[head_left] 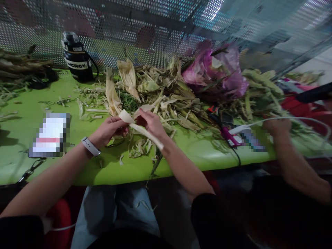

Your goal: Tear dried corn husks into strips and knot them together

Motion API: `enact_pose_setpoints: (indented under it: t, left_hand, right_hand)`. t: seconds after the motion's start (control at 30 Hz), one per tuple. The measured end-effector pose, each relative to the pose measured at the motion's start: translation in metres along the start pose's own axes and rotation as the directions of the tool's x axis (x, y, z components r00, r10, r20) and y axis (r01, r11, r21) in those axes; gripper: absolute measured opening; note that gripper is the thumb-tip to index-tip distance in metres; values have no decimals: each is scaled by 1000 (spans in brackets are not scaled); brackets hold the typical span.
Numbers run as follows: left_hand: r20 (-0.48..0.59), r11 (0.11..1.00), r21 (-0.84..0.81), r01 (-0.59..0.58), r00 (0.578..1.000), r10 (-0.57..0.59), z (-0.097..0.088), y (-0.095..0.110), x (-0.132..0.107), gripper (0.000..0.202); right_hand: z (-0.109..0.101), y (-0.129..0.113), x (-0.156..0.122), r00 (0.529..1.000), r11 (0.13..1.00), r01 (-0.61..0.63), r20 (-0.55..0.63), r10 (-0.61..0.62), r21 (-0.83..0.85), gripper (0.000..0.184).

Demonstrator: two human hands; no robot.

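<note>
Over the green tabletop, my left hand [112,129] pinches a pale strip of corn husk [126,117]. Close beside it, my right hand [151,122] is closed on the husk too, thumb and forefinger near its upper end. A long pale piece [146,134] hangs from between the hands across my right wrist. Just beyond my fingers lie dried corn husks [112,91] and a larger husk bundle [128,79]. Beneath my hands are curled husk shreds [141,147]. My fingertips partly hide where the strips meet.
A dark bottle [77,60] stands at the back left, near a phone [49,135]. A pink plastic bag [215,72] sits on the husk pile [181,100]. At right are a purple device with a white cable [233,137], another phone [252,140] and a co-worker's hand [278,128].
</note>
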State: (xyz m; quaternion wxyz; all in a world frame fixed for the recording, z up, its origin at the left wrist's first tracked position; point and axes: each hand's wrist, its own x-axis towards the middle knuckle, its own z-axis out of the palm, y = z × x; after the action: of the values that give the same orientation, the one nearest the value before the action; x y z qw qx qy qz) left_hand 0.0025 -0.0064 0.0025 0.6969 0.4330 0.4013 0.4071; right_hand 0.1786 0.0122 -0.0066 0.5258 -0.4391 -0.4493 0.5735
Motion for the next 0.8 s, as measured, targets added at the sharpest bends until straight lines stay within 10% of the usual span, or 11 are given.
enact_pose_setpoints:
  t: [0.13,0.5,0.8]
  left_hand:
    - [-63,995,-99,-3,998,-3,0,5,1,8]
    - [-189,933,-360,7,979,-80,5,17,3,30]
    - [-202,947,-298,-117,978,57,8,9,1,6]
  right_hand:
    - [-10,-2,6,985,994,65,-166,-51,83,30]
    - [-1,5,1,997,1000,-14,-82,15,14,20]
    - [7,5,-24,915,803,402,154,-374,-440,21]
